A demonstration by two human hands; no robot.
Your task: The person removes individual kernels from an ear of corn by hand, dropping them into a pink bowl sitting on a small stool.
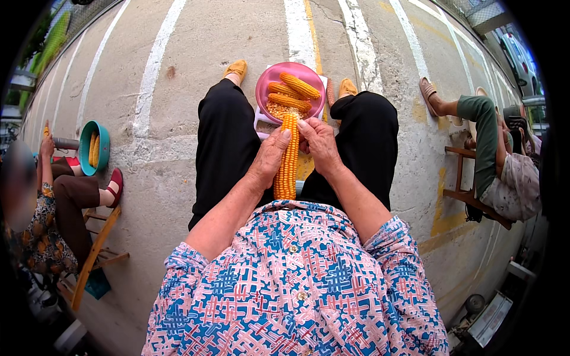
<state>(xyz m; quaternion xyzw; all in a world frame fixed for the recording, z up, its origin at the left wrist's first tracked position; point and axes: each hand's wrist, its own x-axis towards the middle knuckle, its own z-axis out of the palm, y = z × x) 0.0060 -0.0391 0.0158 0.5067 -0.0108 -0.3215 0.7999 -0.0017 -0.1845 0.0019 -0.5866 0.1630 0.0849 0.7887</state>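
Note:
A long ear of dried yellow corn (287,164) points away from my body, its far tip over the near rim of a pink plastic basin (262,86). My left hand (272,149) grips the ear along its left side, thumb laid on the kernels. At the far tip, the thumb and fingers of my right hand (318,141) press against the ear from the right. Some kernels near that tip look gone, showing pale cob. Inside the basin, several more corn ears (291,91) rest on loose kernels (276,110).
Under the basin is a white stool (262,119). A bare reddish cob (330,92) lies beside it. At left, a seated person holds corn near a teal basin (102,147) with ears inside. Another person sits on a wooden chair (461,178) at right. Painted lines cross the concrete.

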